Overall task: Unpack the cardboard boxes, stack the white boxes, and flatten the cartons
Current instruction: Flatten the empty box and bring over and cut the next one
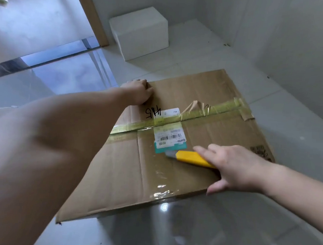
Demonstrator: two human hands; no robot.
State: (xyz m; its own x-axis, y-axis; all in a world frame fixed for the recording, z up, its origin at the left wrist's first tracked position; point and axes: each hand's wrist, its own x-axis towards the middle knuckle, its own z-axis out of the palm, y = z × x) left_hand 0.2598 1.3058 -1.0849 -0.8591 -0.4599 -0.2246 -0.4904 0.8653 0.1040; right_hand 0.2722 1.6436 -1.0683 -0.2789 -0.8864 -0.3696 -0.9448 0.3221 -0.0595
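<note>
The pale tiled floor (226, 228) fills most of the frame, and it lies bare along the bottom and down the right side, the widest free ground around me. On it, across the centre, sits the cardboard carton (205, 98), its brown top facing up and its near edge running from lower left up toward my right wrist; the far right corner points to the upper right, well apart from the wall there. In the upper middle a white box (141, 33) stands on the floor close to the wall corner, apart from the carton's far edge. My left hand (138, 92) is curled over the carton's far left edge, fingers bent on the cardboard. My right hand (235, 167) holds a yellow utility knife (192, 158) with the fingers lying fairly straight along it (thumb down at the carton's near edge), the grey tip touching the top just below the shipping label (170, 139). A strip of yellowish tape (213, 111) runs along the centre seam, wrinkled and lifted toward its right end.
</note>
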